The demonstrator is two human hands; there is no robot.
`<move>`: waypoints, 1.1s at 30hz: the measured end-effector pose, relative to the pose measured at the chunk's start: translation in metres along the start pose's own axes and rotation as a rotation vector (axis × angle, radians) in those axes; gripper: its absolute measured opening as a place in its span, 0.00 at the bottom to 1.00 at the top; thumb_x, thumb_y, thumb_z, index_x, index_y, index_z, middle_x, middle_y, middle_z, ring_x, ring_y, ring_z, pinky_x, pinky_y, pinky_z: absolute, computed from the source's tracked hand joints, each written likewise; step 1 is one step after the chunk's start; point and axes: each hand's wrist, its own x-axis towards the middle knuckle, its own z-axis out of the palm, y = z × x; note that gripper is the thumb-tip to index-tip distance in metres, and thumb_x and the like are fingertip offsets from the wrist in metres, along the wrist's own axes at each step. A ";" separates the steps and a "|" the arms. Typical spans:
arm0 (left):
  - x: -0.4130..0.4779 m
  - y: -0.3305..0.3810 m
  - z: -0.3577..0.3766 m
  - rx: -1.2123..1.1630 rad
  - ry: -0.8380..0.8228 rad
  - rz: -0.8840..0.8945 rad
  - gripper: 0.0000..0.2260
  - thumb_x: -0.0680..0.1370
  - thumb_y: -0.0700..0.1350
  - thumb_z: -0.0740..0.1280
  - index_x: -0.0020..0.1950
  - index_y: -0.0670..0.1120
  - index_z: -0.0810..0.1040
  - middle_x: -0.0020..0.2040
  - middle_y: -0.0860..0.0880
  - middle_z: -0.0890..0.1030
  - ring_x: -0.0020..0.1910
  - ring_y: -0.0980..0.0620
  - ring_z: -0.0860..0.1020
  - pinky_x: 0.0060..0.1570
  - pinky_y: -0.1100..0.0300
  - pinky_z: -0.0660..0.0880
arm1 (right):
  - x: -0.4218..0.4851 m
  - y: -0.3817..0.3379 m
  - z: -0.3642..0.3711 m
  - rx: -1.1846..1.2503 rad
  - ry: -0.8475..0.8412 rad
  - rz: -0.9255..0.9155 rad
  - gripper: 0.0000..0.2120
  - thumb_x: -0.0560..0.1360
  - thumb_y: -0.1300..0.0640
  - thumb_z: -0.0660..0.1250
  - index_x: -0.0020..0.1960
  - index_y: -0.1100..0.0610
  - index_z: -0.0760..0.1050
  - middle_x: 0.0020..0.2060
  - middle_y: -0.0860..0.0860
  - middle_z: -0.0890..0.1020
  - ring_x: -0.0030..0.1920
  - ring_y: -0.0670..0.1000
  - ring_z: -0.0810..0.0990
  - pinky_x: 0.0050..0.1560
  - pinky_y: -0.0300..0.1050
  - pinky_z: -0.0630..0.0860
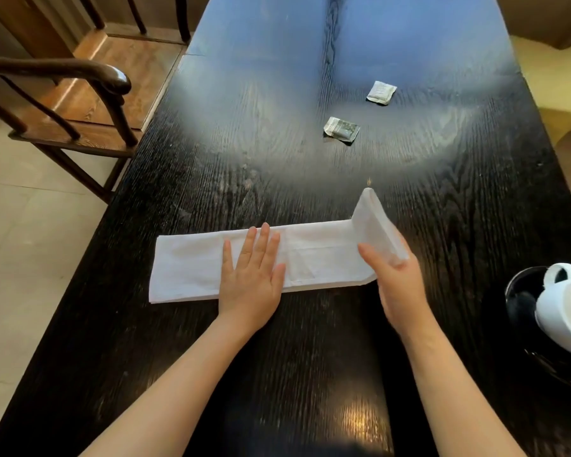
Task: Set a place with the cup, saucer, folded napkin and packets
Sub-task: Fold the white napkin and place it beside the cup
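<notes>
Napkin (314, 258), white long strip, right end raised

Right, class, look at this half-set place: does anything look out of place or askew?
Yes. At far right, the white cup lies tipped on its side on the black saucer, handle upward, rather than standing. Farther back, the pale packet and green packet lie loose at different angles.

The left hand (251, 275) and right hand (397, 279) are bare, as are both forearms (178, 374) to the frame edge.
</notes>
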 end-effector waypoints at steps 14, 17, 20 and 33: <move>0.000 -0.001 -0.003 -0.062 0.014 -0.008 0.23 0.80 0.51 0.41 0.71 0.52 0.33 0.72 0.55 0.32 0.71 0.55 0.31 0.70 0.47 0.30 | -0.007 0.039 0.057 -1.379 -0.372 -0.224 0.33 0.77 0.38 0.43 0.76 0.55 0.43 0.75 0.49 0.42 0.75 0.49 0.37 0.73 0.50 0.32; -0.001 -0.004 -0.006 -0.099 0.014 -0.011 0.22 0.80 0.52 0.40 0.71 0.52 0.34 0.72 0.55 0.33 0.71 0.56 0.31 0.69 0.49 0.29 | -0.007 0.042 0.059 -1.456 -0.407 -0.176 0.40 0.70 0.31 0.30 0.75 0.54 0.37 0.75 0.48 0.36 0.73 0.46 0.31 0.72 0.52 0.27; -0.003 -0.003 -0.010 -0.242 0.026 0.029 0.22 0.81 0.52 0.43 0.73 0.52 0.40 0.73 0.57 0.38 0.73 0.58 0.34 0.69 0.55 0.28 | -0.004 0.039 0.063 -1.385 -0.395 -0.134 0.31 0.74 0.39 0.30 0.74 0.51 0.36 0.73 0.46 0.36 0.72 0.44 0.30 0.72 0.51 0.27; -0.007 0.036 0.001 -0.061 0.039 0.072 0.25 0.77 0.52 0.35 0.74 0.48 0.39 0.75 0.51 0.38 0.74 0.52 0.37 0.69 0.48 0.29 | 0.036 0.032 0.031 -1.544 -0.461 -0.275 0.26 0.81 0.49 0.44 0.76 0.51 0.41 0.77 0.50 0.44 0.76 0.51 0.38 0.74 0.52 0.35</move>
